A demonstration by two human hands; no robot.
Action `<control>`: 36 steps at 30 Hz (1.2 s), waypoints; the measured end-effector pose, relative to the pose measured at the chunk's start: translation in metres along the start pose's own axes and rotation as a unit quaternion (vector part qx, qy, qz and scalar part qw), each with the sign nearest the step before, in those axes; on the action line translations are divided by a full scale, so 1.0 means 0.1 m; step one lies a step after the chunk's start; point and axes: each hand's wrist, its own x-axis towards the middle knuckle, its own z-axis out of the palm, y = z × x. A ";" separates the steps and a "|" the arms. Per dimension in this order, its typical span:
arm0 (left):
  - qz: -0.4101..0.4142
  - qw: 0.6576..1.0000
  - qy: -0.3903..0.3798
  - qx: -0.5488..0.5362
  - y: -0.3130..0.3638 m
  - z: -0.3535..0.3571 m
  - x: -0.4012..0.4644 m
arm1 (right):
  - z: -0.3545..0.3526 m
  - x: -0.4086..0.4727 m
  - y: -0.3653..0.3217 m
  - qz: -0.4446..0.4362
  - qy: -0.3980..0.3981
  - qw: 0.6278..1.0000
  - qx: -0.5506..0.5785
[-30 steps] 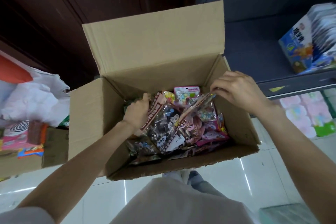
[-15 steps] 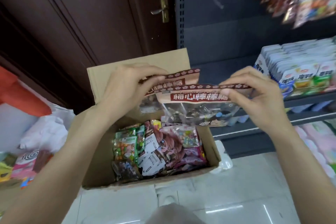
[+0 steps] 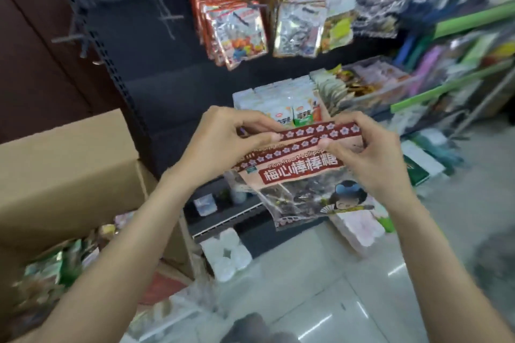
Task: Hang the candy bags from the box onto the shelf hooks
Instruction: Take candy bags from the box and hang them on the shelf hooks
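Note:
I hold two clear lollipop candy bags [image 3: 303, 172] with dark red flower-patterned top strips in front of the shelf. My left hand [image 3: 223, 145] pinches the strips at their left end. My right hand [image 3: 365, 153] pinches them at the right end. The open cardboard box [image 3: 67, 170] stands at the lower left with more candy bags [image 3: 55, 273] inside. Two bare shelf hooks [image 3: 170, 18] [image 3: 75, 36] stick out of the dark back panel at the upper left. Several hung candy bags [image 3: 237, 30] fill the hooks to their right.
Below the hooks a shelf carries rows of snack packs [image 3: 289, 103]. Wrapped white rolls [image 3: 225, 253] and pink packs [image 3: 359, 228] sit on the tiled floor under the shelf. A green-edged rack [image 3: 459, 69] of goods stands at the right. A dark wooden door [image 3: 33, 64] is at the left.
Both hands lifted the two bags out of the box and carried them up and right toward the shelf. The view swung from the box to the hooks.

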 end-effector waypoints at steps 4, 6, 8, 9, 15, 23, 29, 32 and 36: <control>0.031 0.999 -0.010 0.028 0.03 0.59 0.46 | -0.59 0.02 0.30 -0.035 0.080 0.995 -0.044; 0.004 1.000 -0.017 0.002 -0.07 0.88 0.71 | -0.89 0.10 0.50 -0.059 0.119 0.988 -0.078; -0.031 0.998 -0.025 -0.051 -0.19 1.18 1.00 | -1.20 0.21 0.73 -0.057 0.140 0.986 -0.076; -0.040 0.996 -0.030 -0.071 -0.24 1.34 1.15 | -1.33 0.27 0.84 -0.051 0.146 0.986 -0.069; 0.013 0.995 -0.018 -0.093 -0.17 2.09 2.19 | -2.05 0.76 1.38 -0.021 0.149 0.983 -0.102; 0.059 0.982 0.107 -0.146 0.18 2.62 3.47 | -2.79 1.77 2.09 -0.024 0.199 0.974 -0.105; 0.009 0.989 0.107 -0.101 0.20 2.93 4.21 | -3.18 2.65 2.83 -0.120 0.195 0.957 -0.178; -0.021 0.988 0.128 -0.086 0.22 3.06 4.45 | -3.32 3.04 3.07 -0.128 0.175 0.957 -0.195; -0.027 0.974 0.192 -0.117 0.21 3.17 4.79 | -3.41 3.51 3.29 -0.109 0.136 0.971 -0.161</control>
